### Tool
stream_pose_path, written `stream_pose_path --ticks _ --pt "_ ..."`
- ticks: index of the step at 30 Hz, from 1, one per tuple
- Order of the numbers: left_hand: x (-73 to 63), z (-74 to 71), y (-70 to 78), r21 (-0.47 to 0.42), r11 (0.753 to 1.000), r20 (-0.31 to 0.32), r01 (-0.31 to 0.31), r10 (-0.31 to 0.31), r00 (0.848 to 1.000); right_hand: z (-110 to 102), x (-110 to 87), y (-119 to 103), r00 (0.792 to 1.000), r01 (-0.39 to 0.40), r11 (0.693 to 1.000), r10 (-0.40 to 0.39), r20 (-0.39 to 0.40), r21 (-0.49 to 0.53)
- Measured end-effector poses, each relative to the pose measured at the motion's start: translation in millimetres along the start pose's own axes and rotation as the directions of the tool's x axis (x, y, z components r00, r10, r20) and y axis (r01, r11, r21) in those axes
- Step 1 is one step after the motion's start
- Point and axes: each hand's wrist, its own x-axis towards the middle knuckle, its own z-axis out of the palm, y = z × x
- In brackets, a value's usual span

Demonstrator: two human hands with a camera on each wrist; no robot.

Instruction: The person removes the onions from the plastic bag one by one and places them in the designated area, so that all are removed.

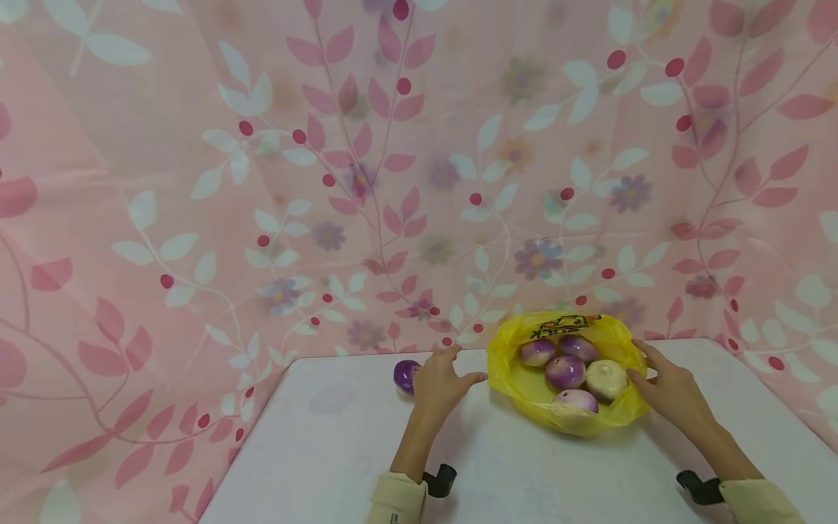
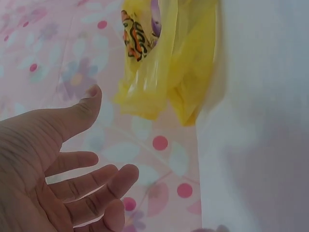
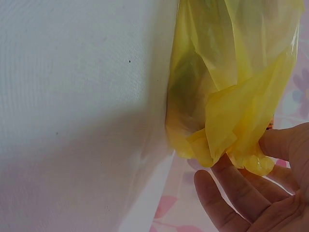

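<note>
A yellow plastic bag (image 1: 543, 415) with dark printing sits on the table, its mouth gaping wide. Inside are several round, glossy vegetables, purple-and-white ones (image 1: 566, 372) and a cream one (image 1: 607, 380); their exact kind is unclear. At the bag's right side, my right hand (image 1: 674, 389) holds the edge between thumb and fingers, as the right wrist view shows with the gathered plastic (image 3: 222, 135). Just left of the bag, my left hand (image 1: 440, 382) has its fingers spread and touches nothing. Behind it, partly hidden, lies a dark purple round vegetable (image 1: 404, 376).
The white table (image 1: 314, 451) ends at the back against a pink floral cloth (image 1: 393, 182) hanging upright. A black wrist mount (image 1: 441, 481) is on the left wrist, and another black mount (image 1: 699, 487) on the right.
</note>
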Motion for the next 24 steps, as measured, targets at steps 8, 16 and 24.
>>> stream_pose_path --ticks 8,16,24 --pt "-2.5 12.7 22.1 0.049 0.999 0.015 -0.019 0.018 1.000 0.2 -0.9 -0.6 1.000 0.009 1.000 -0.009 -0.011 -0.007" --pt "-6.8 28.7 40.8 0.057 0.998 0.051 -0.028 0.025 0.998 1.3 -0.3 -0.1 1.000 0.010 1.000 -0.011 -0.012 -0.014" --pt "-4.6 43.1 59.4 0.003 1.000 0.101 -0.003 0.003 0.995 -0.5 0.9 -2.0 1.000 -0.015 1.000 0.015 0.017 -0.014"
